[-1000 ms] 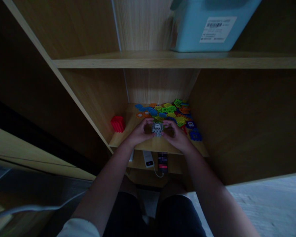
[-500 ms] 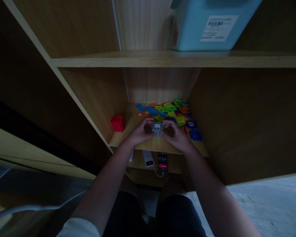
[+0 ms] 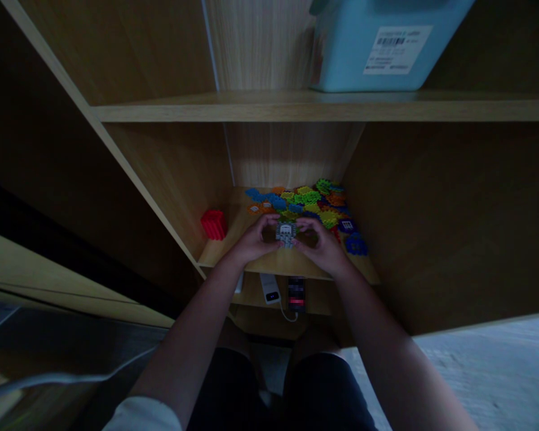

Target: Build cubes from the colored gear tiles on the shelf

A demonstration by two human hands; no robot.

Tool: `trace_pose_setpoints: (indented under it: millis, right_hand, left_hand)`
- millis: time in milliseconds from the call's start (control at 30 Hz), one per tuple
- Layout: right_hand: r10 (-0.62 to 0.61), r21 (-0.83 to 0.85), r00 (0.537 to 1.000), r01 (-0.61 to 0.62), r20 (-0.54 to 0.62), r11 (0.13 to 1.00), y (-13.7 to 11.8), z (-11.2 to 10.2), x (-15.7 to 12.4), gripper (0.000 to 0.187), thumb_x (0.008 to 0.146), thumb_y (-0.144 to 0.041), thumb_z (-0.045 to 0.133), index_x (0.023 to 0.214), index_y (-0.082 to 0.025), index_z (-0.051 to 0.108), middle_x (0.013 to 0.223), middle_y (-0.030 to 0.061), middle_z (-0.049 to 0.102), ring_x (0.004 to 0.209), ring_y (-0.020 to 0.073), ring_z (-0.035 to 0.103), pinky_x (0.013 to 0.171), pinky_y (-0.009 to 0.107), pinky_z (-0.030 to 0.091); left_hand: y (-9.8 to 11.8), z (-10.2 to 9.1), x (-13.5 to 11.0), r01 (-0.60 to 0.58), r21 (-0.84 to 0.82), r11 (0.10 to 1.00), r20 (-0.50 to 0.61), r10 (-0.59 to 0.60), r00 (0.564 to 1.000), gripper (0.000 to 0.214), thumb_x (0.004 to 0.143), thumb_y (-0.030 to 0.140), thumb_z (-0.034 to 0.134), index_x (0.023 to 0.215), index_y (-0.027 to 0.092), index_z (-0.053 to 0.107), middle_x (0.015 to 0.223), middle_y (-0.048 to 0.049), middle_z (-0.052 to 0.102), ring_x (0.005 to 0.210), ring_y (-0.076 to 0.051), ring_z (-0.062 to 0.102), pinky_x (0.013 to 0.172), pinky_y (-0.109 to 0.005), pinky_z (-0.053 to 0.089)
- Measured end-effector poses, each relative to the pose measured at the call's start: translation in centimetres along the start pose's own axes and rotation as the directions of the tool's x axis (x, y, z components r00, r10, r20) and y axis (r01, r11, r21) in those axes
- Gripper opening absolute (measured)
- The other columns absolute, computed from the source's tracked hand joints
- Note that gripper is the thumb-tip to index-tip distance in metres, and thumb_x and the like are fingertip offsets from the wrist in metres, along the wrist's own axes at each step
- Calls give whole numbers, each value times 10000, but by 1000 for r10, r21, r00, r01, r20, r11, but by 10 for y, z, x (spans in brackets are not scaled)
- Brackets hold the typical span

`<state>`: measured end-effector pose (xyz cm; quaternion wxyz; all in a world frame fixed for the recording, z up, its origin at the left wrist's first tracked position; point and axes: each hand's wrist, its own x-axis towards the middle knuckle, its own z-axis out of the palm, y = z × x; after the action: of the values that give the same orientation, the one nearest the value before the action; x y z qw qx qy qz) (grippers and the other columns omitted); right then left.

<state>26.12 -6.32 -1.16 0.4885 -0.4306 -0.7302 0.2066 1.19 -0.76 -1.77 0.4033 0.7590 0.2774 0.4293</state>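
Note:
Between my two hands is a small grey toothed plastic building piece (image 3: 286, 233), with a pale arched pattern on its face. My left hand (image 3: 257, 238) grips its left side with thumb and fingers. On the right side, my right hand (image 3: 318, 240) closes on it the same way. Just beyond my fingers, a pile of colourful toothed plastic pieces (image 3: 312, 197) in blue, green, yellow, orange and red spreads over the shelf. Some dark blue pieces (image 3: 356, 244) lie beside my right hand. Left of my left hand stands a red ridged block (image 3: 214, 225).
A light blue bin (image 3: 368, 54) with a white label stands on the upper shelf (image 3: 251, 112). Below my hands, a white power bank (image 3: 270, 288) and a phone (image 3: 296, 294) joined by a cable rest on a lower shelf. Wooden side walls (image 3: 453, 209) enclose the space.
Almost nothing differs; both hands keep the grey piece in the same place. The view has shifted very slightly.

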Motion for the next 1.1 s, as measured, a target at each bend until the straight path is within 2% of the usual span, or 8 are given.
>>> trace_pose_setpoints:
  millis: [733,1100]
  right_hand:
    - [19,51,998,-16,-54,999,4,2,1,445,909,-487,830,1273,-318,639,1268,64,750,1113,267,706,1049,506,602]
    - [6,53,998,-2,-70,999,3,2,3,430,910,-493,831,1249,-304,645,1240,60,749,1070,250,703,1005,458,599]
  left_hand:
    - [-1,0,0,15,-2,1000,2,-15,1000,802,795,445,960,1459,219,573,1386,-142,668,1347,-307,629,1205,-497,460]
    - [-5,0,0,10,10,1000,1,-10,1000,784,808,421,951,1463,225,565,1375,-131,676,1331,-294,633,1173,-464,477]
